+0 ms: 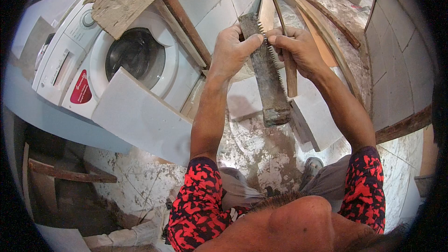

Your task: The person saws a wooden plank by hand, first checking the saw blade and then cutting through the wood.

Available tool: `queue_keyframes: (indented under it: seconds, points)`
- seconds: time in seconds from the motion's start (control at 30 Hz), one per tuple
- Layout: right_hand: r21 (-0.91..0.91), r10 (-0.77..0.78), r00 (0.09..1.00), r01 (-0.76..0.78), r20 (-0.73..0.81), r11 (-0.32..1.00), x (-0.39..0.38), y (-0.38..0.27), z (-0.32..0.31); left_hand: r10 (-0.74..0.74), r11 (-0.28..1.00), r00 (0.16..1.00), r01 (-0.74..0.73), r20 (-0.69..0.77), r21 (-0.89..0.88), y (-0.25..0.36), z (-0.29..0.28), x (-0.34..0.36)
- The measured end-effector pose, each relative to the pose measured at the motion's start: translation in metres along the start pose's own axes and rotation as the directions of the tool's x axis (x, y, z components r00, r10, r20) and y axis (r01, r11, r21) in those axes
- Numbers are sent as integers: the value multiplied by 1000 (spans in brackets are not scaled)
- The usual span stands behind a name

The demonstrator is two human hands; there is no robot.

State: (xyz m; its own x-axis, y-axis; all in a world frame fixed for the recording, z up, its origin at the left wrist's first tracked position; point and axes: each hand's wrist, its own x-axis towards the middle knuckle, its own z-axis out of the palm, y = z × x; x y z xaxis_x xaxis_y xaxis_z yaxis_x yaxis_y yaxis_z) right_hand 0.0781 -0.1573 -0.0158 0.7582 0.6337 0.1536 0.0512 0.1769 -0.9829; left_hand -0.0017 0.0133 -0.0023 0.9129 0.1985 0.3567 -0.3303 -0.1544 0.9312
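A person in a red-and-black patterned shirt (198, 200) holds a worn notched trowel (267, 72) up in front of them with both bare hands, near the centre of the view and slightly toward 12 o'clock. The left hand (231, 49) pinches the toothed edge of the grey, mortar-crusted blade between thumb and fingers near its upper end. The right hand (298, 49) is closed around the trowel's wooden handle (290, 77), which runs alongside the blade at its 3 o'clock side, its thumb tip also meeting the serrated edge. The blade hangs tilted, its lower end pointing toward 6 o'clock above a dusty, mortar-stained floor (261, 149).

At 10 o'clock stands a white front-loading washing machine (116, 60), a rough wooden board (130, 0) lying across its top and a pale tile slab (140, 116) leaning against its front. Curved wooden strips (326, 32) lie at 1 o'clock along a tiled wall (401, 65). A wooden plank (70, 173) sits at 8 o'clock.
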Motion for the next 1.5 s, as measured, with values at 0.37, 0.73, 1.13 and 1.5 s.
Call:
queue_keyframes:
  seconds: [0.37, 0.73, 1.13, 1.5]
  points:
    - [33, -33, 999, 33, -8, 999, -4, -4, 5, -37, 996, 999, 38, 16, -77, 3, -3, 1]
    - [51, -27, 1000, 28, -13, 998, -5, -4, 6, -41, 995, 999, 42, 20, -94, 9, 3, -1]
    - [-69, -131, 987, 125, -93, 990, -5, 1, 6, -22, 987, 994, 5, 103, 163, 6, -4, -1]
    - [13, -1, 999, 2, -49, 1000, 0, 2, -5, -13, 998, 1000, 14, 28, -57, -3, 3, 1]
